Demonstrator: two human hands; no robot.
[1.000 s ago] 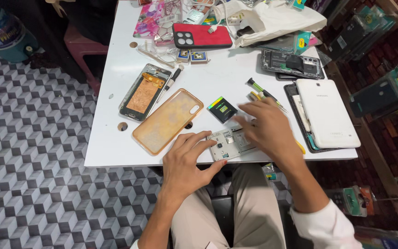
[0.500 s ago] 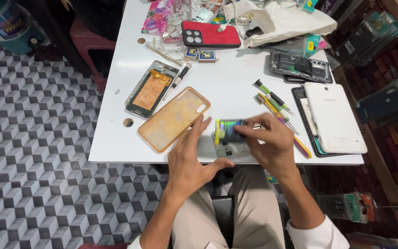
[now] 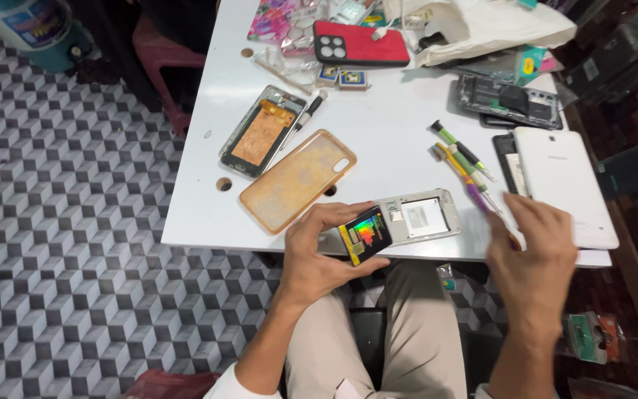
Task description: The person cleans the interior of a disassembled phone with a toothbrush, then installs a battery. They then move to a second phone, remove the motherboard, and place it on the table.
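Observation:
My left hand (image 3: 324,255) grips an opened silver phone body (image 3: 421,217) at the table's near edge. Its fingers and thumb also pinch a small black battery with a shiny rainbow label (image 3: 365,235) against the phone's left end. To the right hovers my right hand (image 3: 534,247), fingers spread and holding nothing. It sits over the table edge, just below a bunch of coloured screwdrivers (image 3: 464,161) and beside a white tablet (image 3: 564,181). The right hand is slightly blurred.
On the white table (image 3: 393,140) lie an amber phone case (image 3: 297,181), an opened phone with an orange inside (image 3: 261,137), a red phone (image 3: 359,42), a stripped black phone (image 3: 507,100) and a white bag (image 3: 485,26). A red stool (image 3: 162,65) stands at the left on the tiled floor.
My right hand has let go of the phone and moved right, towards the screwdrivers. The left hand still holds the phone, now with the battery at its fingertips.

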